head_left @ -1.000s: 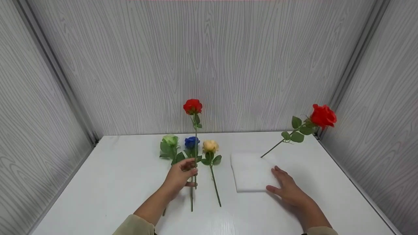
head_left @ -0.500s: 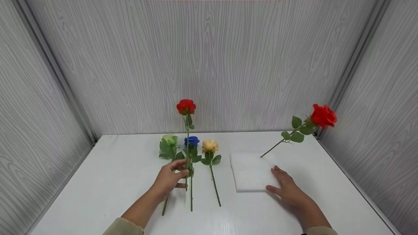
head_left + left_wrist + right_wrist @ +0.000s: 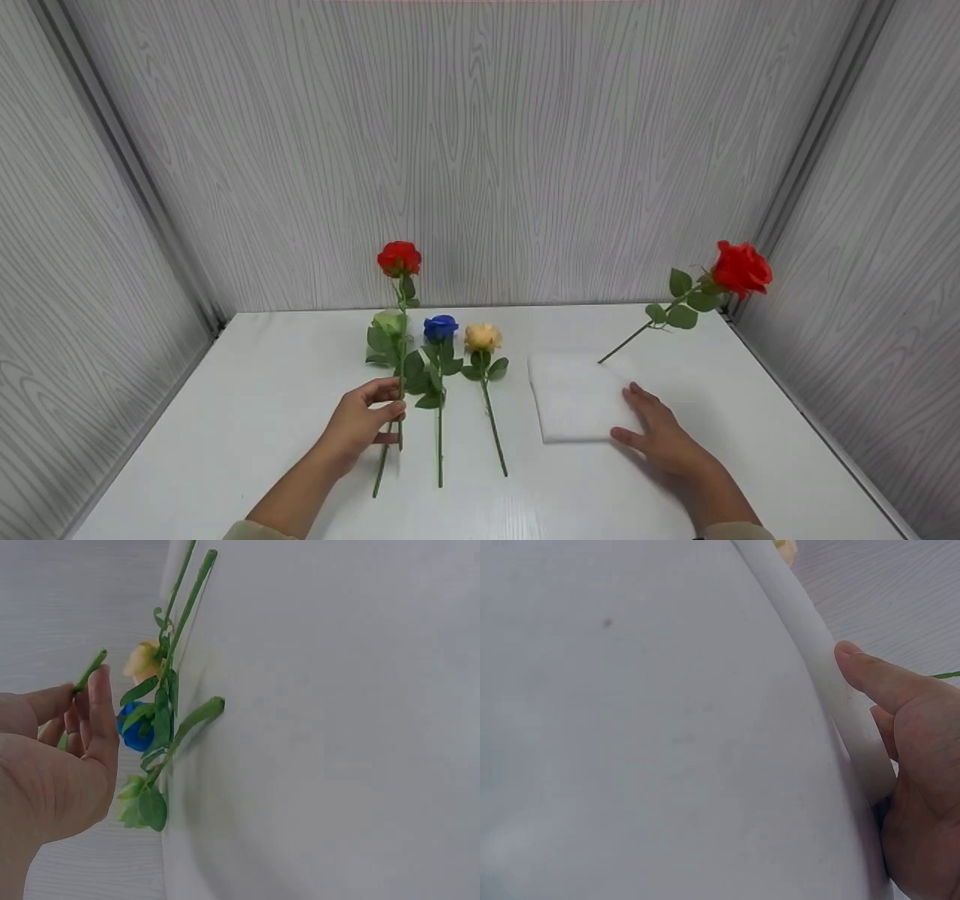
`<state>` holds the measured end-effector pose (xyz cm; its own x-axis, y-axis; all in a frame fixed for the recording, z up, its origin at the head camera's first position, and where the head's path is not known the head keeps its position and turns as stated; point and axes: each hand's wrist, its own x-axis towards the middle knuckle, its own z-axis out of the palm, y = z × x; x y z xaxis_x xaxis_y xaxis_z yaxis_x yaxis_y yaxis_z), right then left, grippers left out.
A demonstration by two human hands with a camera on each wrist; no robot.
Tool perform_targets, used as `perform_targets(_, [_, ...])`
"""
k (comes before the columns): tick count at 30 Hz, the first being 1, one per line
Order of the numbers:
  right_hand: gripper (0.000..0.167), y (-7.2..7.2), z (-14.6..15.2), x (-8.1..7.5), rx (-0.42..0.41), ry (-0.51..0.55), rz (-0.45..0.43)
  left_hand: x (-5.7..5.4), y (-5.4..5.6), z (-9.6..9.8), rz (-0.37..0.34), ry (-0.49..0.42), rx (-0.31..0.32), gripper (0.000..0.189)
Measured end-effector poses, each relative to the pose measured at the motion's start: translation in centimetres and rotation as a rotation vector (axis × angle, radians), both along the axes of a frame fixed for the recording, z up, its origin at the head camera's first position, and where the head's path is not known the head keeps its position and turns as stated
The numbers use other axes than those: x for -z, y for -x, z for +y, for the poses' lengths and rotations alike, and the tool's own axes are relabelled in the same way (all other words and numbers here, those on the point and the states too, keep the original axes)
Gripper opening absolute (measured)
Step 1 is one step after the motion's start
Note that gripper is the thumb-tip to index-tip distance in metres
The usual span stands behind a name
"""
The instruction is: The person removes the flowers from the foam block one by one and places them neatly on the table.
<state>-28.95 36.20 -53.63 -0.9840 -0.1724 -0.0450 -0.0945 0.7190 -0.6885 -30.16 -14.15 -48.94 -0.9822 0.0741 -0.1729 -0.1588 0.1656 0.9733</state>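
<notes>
The left hand [image 3: 361, 420] pinches the stem of a red rose [image 3: 399, 258] between thumb and fingers and holds it upright above the table [image 3: 225, 420], in front of the green rose [image 3: 390, 322], whose stem it partly hides. The left wrist view shows only the stem end beside the fingers [image 3: 90, 701]; the bloom is out of frame. The right hand [image 3: 664, 435] rests flat, fingers straight, on the white foam pad [image 3: 574, 397], covering its near right corner. The blue rose [image 3: 440, 327], the yellow rose [image 3: 482, 337] and a second red rose [image 3: 741, 268] lie apart.
</notes>
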Motion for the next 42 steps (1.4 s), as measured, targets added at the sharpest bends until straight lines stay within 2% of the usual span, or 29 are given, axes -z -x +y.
perform_targets(6, [0.091, 0.1, 0.0, 0.0, -0.001, -0.014, 0.011, 0.5, -0.1, -1.1, -0.028, 0.02, -0.018, 0.045])
perform_targets(21, [0.092, -0.1, -0.2, 0.0, 0.018, -0.015, -0.012, 0.7, -0.8, -4.3, -0.058, 0.019, 0.003, 0.048])
perform_targets(30, [0.093, 0.0, 0.0, 0.0, 0.004, -0.006, -0.009, 0.9, -1.0, -6.0, -0.087, 0.041, -0.013, 0.049])
perform_targets(42, [0.09, -0.1, -0.3, -0.3, 0.006, -0.016, 0.004, 1.1, -1.1, -8.8, -0.116, 0.091, 0.016, 0.05])
